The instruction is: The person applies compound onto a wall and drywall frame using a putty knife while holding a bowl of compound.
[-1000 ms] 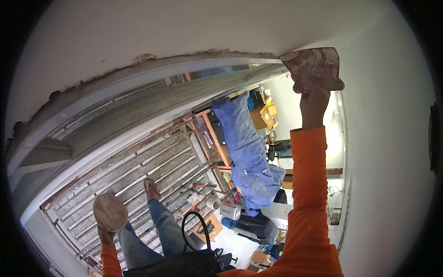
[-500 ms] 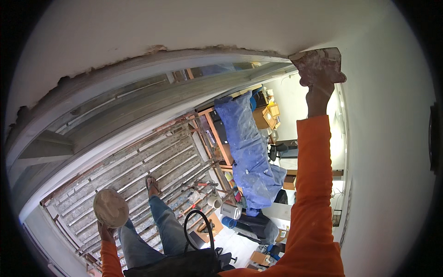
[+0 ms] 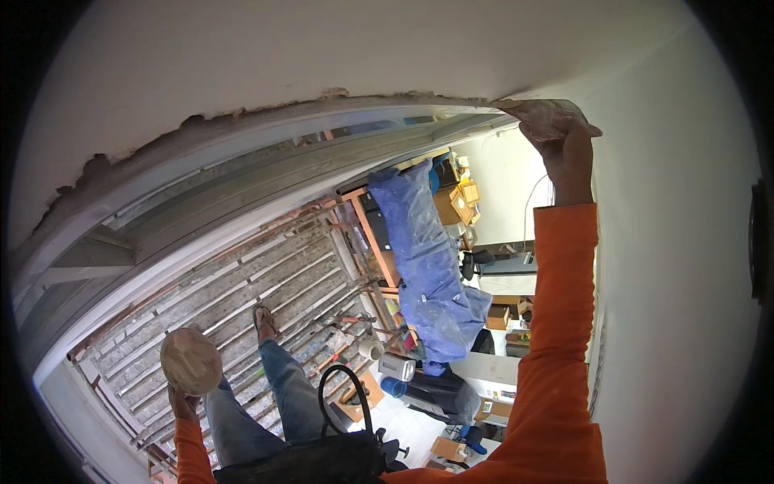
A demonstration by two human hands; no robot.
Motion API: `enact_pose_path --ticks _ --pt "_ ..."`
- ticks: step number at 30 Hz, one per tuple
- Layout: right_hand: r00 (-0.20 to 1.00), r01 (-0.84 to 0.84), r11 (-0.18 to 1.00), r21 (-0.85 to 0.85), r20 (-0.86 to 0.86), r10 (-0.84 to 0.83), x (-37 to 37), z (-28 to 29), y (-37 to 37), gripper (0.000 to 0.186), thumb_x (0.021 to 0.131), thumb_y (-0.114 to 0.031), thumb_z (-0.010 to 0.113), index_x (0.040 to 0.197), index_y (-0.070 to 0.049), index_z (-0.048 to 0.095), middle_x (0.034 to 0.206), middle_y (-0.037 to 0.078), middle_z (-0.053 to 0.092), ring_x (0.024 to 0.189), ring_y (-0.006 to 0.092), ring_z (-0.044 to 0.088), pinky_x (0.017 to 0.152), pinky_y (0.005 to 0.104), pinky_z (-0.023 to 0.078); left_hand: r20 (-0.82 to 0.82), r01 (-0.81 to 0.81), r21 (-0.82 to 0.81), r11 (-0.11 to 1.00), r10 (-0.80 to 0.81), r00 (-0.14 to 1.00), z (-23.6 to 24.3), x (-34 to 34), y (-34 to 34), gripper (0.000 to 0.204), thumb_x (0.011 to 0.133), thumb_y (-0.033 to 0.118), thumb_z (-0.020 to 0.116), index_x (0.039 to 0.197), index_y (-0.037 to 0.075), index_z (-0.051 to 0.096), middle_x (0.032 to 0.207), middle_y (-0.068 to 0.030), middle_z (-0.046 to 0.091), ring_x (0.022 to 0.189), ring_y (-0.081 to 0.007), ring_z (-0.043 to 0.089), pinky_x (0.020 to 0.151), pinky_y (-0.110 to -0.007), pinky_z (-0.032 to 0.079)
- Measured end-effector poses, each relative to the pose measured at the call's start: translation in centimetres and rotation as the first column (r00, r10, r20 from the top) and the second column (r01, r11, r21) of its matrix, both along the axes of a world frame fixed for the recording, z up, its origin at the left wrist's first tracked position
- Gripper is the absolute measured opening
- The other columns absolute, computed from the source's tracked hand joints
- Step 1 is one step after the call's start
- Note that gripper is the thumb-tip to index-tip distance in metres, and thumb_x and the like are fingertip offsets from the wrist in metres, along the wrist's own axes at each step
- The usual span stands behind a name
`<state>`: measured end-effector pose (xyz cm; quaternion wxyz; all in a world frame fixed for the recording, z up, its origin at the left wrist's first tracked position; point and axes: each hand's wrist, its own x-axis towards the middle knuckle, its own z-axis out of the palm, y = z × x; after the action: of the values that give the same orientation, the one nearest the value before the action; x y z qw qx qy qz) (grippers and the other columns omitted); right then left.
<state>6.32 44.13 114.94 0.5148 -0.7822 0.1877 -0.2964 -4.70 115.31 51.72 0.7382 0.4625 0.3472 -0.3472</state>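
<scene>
High at the right, my right hand (image 3: 563, 143) grips a flat putty scraper (image 3: 542, 111) smeared with pale filler. The scraper is tilted, its left edge at the end of the long frame (image 3: 322, 109), where it meets the wall. Along that frame runs a ragged, broken edge of plaster (image 3: 193, 123) with dark gaps. Low at the left, my left hand (image 3: 184, 401) holds a round bowl (image 3: 191, 361) with whitish smears; its fingers are partly hidden beneath it. The bowl is apart from the frame and the scraper.
My foot in a sandal (image 3: 264, 323) stands on a slatted platform (image 3: 234, 290) above the floor. A black bag (image 3: 306, 464) with a looped handle hangs before me. Below lie a blue tarp (image 3: 427, 274), cardboard boxes (image 3: 455, 206) and a blue cup (image 3: 393, 387). A smooth wall (image 3: 677, 266) rises at the right.
My right hand has turned the scraper from showing its broad face to a flatter tilt, its upper edge now lower. My left hand and the bowl have barely moved.
</scene>
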Motion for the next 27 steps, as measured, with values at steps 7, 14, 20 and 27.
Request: enact_pose_path --ticks 7,14,20,27 --pt "0.863 -0.216 0.915 -0.342 -0.505 0.015 -0.5 2.7 -1.5 0.041 0.096 -0.005 0.048 0.128 0.021 0.042 0.123 0.030 0.057 0.115 0.0383 0.064 0.101 0.0436 0.060 0.005 -0.080 -0.007 0.997 0.080 0.997 -0.5 0.4 2.1 0.059 0.093 0.028 0.064 0.148 0.020 0.045 0.138 -0.0084 0.060 0.115 -0.0260 0.066 0.088 -0.041 0.061" --pt "0.780 -0.130 0.950 -0.285 -0.621 -0.080 2.0 2.4 -7.8 0.030 0.093 -0.009 0.064 0.108 0.017 0.056 0.107 0.024 0.068 0.105 0.0291 0.070 0.088 0.0340 0.058 -0.029 -0.123 0.014 0.992 0.123 0.992 -1.2 0.6 3.3 0.059 0.092 0.024 0.062 0.149 0.022 0.044 0.140 -0.0080 0.058 0.118 -0.0288 0.065 0.092 -0.047 0.058" --pt "0.824 0.083 0.991 -0.107 -0.552 -0.128 3.7 3.2 -11.0 0.026 0.092 -0.010 0.074 0.093 0.015 0.066 0.096 0.020 0.076 0.099 0.0231 0.074 0.080 0.0271 0.058 0.002 -0.096 -0.055 0.994 0.097 0.995 -3.4 -0.3 1.9 0.059 0.092 0.028 0.063 0.148 0.022 0.045 0.141 -0.0082 0.058 0.118 -0.0287 0.065 0.090 -0.046 0.060" --pt "0.819 0.055 0.847 -0.529 -0.461 -0.342 4.0 2.3 -2.2 0.030 0.091 0.002 0.073 0.107 0.022 0.059 0.095 0.022 0.073 0.088 0.0251 0.071 0.084 0.0290 0.063 -0.009 -0.107 -0.038 0.994 0.106 0.994 0.5 0.1 0.1 0.060 0.091 0.029 0.064 0.147 0.018 0.046 0.141 -0.0098 0.057 0.118 -0.0284 0.065 0.087 -0.043 0.062"
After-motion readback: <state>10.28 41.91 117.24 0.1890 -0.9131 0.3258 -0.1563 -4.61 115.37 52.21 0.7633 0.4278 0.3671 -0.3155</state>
